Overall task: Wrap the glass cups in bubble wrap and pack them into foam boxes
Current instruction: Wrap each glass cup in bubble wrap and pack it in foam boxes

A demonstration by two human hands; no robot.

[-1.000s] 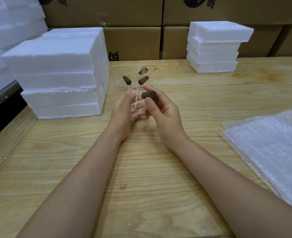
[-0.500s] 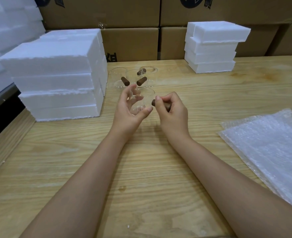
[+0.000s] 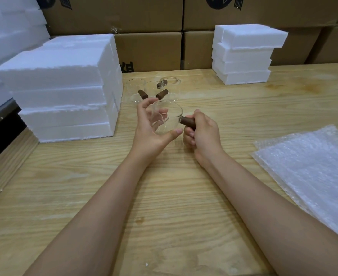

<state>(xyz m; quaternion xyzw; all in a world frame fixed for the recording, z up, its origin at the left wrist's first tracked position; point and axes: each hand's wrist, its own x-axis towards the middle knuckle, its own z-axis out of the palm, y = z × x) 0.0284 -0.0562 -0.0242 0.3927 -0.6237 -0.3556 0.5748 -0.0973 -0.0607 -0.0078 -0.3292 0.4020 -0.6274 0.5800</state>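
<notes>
A clear glass cup (image 3: 171,118) with a brown wooden handle (image 3: 187,121) is held above the wooden table (image 3: 164,196) between both hands. My left hand (image 3: 150,130) cups its glass body, fingers and thumb curled round it. My right hand (image 3: 203,134) grips the brown handle on the cup's right side. Three more glass cups (image 3: 154,90) with brown handles stand behind, near the middle back. Bubble wrap sheets (image 3: 311,172) lie flat at the right. Foam boxes are stacked at the left (image 3: 64,86) and at the back right (image 3: 243,54).
Cardboard cartons (image 3: 150,26) line the back behind the table. More white foam (image 3: 9,26) is piled at the far left beyond the table's edge. A wooden ledge (image 3: 7,166) runs along the table's left side.
The cup has turned so its handle now points right and lower. My right hand closed round the handle and moved right; my left hand opened wider round the glass body.
</notes>
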